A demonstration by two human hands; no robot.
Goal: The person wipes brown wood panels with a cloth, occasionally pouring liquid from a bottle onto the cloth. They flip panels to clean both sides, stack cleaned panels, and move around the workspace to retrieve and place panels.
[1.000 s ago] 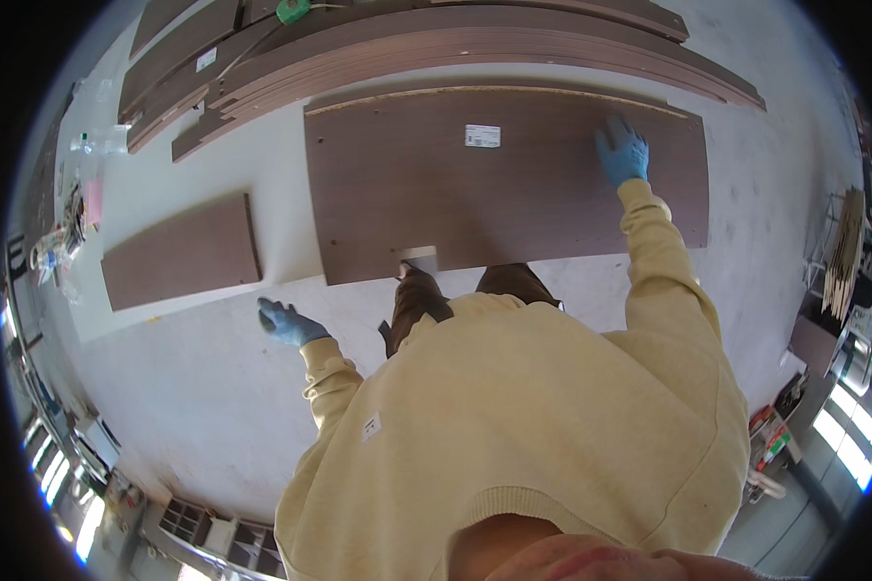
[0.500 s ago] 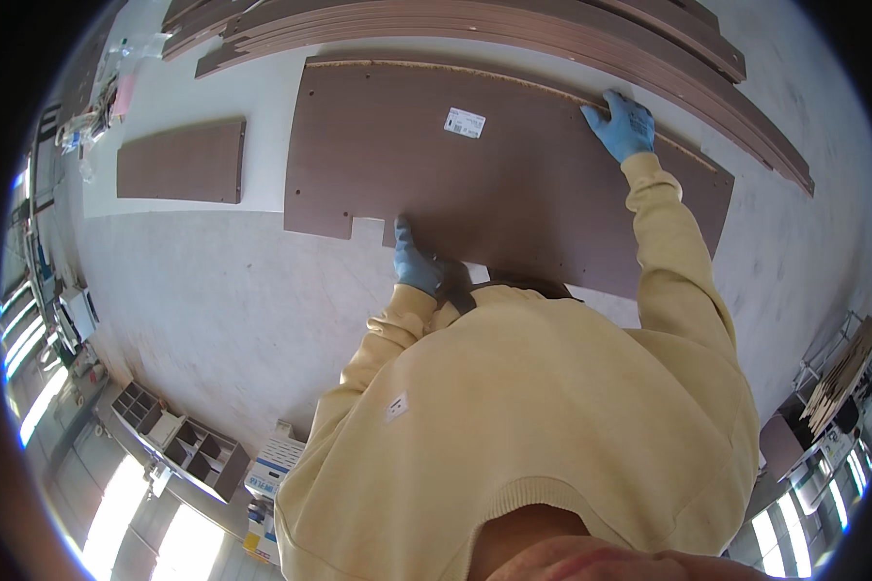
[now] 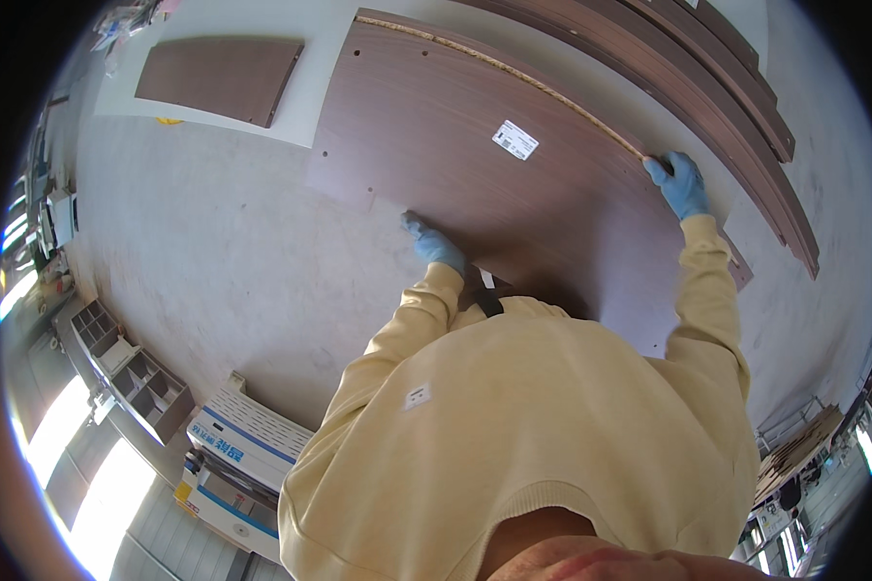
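A large brown wood-grain board (image 3: 552, 213) lies before me, with a white label (image 3: 515, 140) on its face. Small dark holes dot its left part, and a bare chipboard strip runs along its far side. My right hand (image 3: 686, 184), in a blue glove, is closed over the far edge near the right end. My left hand (image 3: 434, 242), gloved the same, grips the near edge left of my body, with the thumb side on top and the other fingers mostly hidden. The near left corner of the board looks pale and smeared.
A smaller brown board (image 3: 221, 79) lies to the left on a white sheet (image 3: 325, 24). Long brown strips (image 3: 693, 92) are stacked beyond the large board. Behind me at the left stand a grey compartment unit (image 3: 131, 373) and a white-and-blue machine (image 3: 242, 436).
The whole view has turned, so the smaller board sits higher and the strips lower at the right. Both hands stay on the large board, which now appears more slanted.
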